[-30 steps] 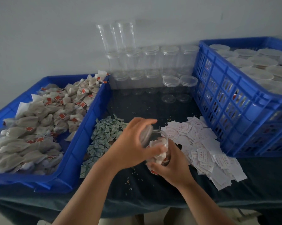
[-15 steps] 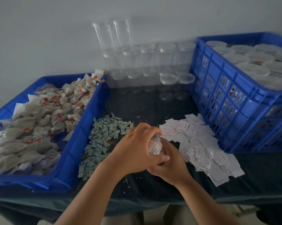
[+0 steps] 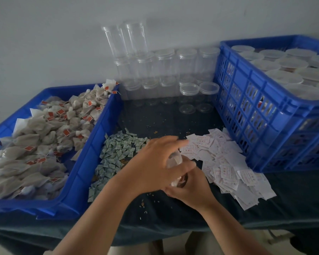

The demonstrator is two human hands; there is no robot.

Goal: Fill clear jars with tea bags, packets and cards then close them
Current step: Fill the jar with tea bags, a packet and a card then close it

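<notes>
Clear jar (image 3: 174, 160) is mid-table, near the front edge, mostly hidden between both hands, white bits visible inside. Left hand (image 3: 153, 168) cups its top, fingers curled round it. Right hand (image 3: 193, 190) wraps the lower part from below. Green packets (image 3: 116, 151) lie just left, white cards (image 3: 226, 162) just right, on the dark tablecloth (image 3: 155, 115). Tea bags (image 3: 44, 140) fill the blue tray (image 3: 92, 144) at left. Empty jars (image 3: 166, 70) are stacked at the back. Blue crate (image 3: 265, 111) at right holds lidded jars (image 3: 283, 70).

Left hand (image 3: 153, 168) grips the top of the jar (image 3: 174, 160) — right hand (image 3: 191, 192) holds it from below.
</notes>
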